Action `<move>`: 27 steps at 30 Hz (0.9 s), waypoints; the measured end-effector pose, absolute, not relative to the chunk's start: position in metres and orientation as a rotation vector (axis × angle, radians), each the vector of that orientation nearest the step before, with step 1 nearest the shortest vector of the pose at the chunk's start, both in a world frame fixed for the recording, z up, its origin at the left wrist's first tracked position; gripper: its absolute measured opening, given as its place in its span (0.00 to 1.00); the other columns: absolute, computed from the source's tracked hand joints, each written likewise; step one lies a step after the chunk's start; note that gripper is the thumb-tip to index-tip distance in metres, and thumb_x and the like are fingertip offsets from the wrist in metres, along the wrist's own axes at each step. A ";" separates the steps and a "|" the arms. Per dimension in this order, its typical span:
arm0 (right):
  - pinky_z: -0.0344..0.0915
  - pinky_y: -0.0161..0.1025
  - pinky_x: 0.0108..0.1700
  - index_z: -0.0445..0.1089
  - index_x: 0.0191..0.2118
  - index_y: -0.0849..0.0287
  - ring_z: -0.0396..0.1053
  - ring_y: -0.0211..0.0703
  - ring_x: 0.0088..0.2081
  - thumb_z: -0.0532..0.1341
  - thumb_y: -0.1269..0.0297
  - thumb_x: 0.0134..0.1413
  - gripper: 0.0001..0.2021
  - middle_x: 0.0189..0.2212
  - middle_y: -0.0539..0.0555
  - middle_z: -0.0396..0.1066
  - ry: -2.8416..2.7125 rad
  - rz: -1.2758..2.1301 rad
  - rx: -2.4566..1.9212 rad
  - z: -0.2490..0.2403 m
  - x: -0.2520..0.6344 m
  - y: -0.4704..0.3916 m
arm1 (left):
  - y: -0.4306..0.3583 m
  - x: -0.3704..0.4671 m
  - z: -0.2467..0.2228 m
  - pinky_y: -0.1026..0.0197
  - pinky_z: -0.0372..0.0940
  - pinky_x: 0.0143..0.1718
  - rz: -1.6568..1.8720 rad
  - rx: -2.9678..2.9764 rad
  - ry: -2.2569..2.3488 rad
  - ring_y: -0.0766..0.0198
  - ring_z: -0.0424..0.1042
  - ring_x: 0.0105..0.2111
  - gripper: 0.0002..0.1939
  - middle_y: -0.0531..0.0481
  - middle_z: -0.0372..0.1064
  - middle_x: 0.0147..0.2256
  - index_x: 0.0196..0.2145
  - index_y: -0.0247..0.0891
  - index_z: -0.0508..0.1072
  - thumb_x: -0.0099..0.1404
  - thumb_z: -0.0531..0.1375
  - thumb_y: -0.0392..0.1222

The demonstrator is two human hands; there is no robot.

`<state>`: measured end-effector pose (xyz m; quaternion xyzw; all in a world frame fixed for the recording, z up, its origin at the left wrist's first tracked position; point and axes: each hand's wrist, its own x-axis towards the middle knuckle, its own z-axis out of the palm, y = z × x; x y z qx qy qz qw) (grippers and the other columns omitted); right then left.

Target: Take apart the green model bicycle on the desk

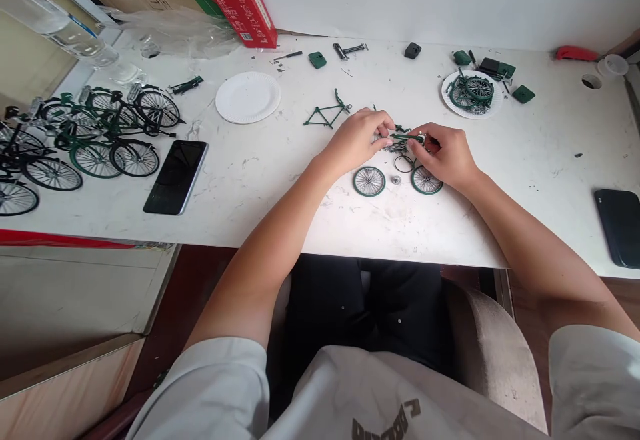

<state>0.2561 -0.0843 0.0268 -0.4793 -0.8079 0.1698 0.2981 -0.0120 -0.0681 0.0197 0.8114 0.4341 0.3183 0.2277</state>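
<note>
A small green model bicycle part [401,137], slim and long, spans the space between my hands over the table. My right hand [445,153] is closed, pinching its right end between thumb and fingers. At the other end, the thumb and fingertips of my left hand [363,135] close in a pinch; exactly what they grip is too small to make out. Beneath my hands lie more small dark parts and a thin ring [404,163]. Closer to me rest a green-rimmed wheel [369,181] and another spoked wheel [427,180], partly under my right hand. A green bicycle frame [327,115] lies left of my hands.
Several model bicycles [100,130] stand at the left beside a phone [175,177]. A white paper plate [248,97] lies near them; another plate [480,112] at the right holds green wheels. A small screwdriver [289,56] and a red box [239,3] are behind. A dark phone [620,227] lies far right.
</note>
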 end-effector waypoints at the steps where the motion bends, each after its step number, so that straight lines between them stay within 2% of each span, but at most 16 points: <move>1: 0.66 0.49 0.41 0.84 0.49 0.55 0.64 0.49 0.29 0.62 0.37 0.77 0.25 0.25 0.52 0.66 -2.129 0.427 -1.284 0.026 0.257 -0.083 | -0.066 -0.014 0.018 0.43 0.78 0.62 0.871 2.238 1.209 0.48 0.83 0.55 0.10 0.44 0.85 0.48 0.50 0.41 0.82 0.75 0.69 0.31; 4: 0.66 0.50 0.41 0.82 0.46 0.55 0.65 0.50 0.29 0.61 0.37 0.78 0.25 0.26 0.53 0.66 -2.082 0.366 -1.335 0.024 0.259 -0.079 | -0.061 -0.019 0.016 0.40 0.78 0.65 0.867 2.259 1.237 0.47 0.82 0.56 0.08 0.44 0.85 0.46 0.47 0.41 0.82 0.75 0.67 0.30; 9: 0.64 0.51 0.40 0.78 0.42 0.54 0.64 0.51 0.30 0.61 0.37 0.79 0.24 0.26 0.53 0.65 -2.054 0.352 -1.458 0.018 0.262 -0.071 | -0.057 -0.029 0.020 0.37 0.74 0.72 0.873 2.263 1.320 0.45 0.81 0.59 0.06 0.42 0.83 0.48 0.47 0.41 0.83 0.78 0.65 0.34; 16: 0.68 0.51 0.43 0.82 0.52 0.54 0.67 0.52 0.31 0.63 0.41 0.77 0.21 0.27 0.52 0.66 -2.052 0.410 -1.486 0.026 0.261 -0.075 | -0.049 -0.043 0.016 0.37 0.71 0.75 0.898 2.234 1.472 0.42 0.77 0.63 0.05 0.40 0.83 0.53 0.48 0.42 0.83 0.77 0.66 0.36; 21: 0.69 0.52 0.42 0.83 0.54 0.54 0.67 0.54 0.32 0.65 0.42 0.74 0.21 0.26 0.53 0.65 -2.073 0.402 -1.507 0.034 0.263 -0.076 | -0.045 -0.045 0.009 0.36 0.70 0.74 0.869 2.162 1.471 0.39 0.77 0.62 0.05 0.38 0.82 0.52 0.46 0.42 0.83 0.73 0.72 0.39; 25: 0.67 0.52 0.40 0.82 0.52 0.53 0.67 0.54 0.32 0.65 0.44 0.74 0.19 0.26 0.53 0.64 -2.084 0.371 -1.527 0.034 0.271 -0.070 | -0.044 -0.044 0.006 0.37 0.72 0.72 0.877 2.168 1.424 0.43 0.78 0.58 0.03 0.41 0.82 0.48 0.42 0.43 0.83 0.73 0.72 0.42; 27: 0.65 0.52 0.40 0.81 0.54 0.53 0.66 0.54 0.32 0.66 0.45 0.74 0.18 0.26 0.52 0.65 -2.099 0.376 -1.546 0.034 0.277 -0.066 | -0.044 -0.043 0.006 0.39 0.73 0.71 0.887 2.184 1.393 0.44 0.78 0.57 0.03 0.42 0.83 0.45 0.41 0.44 0.83 0.75 0.71 0.43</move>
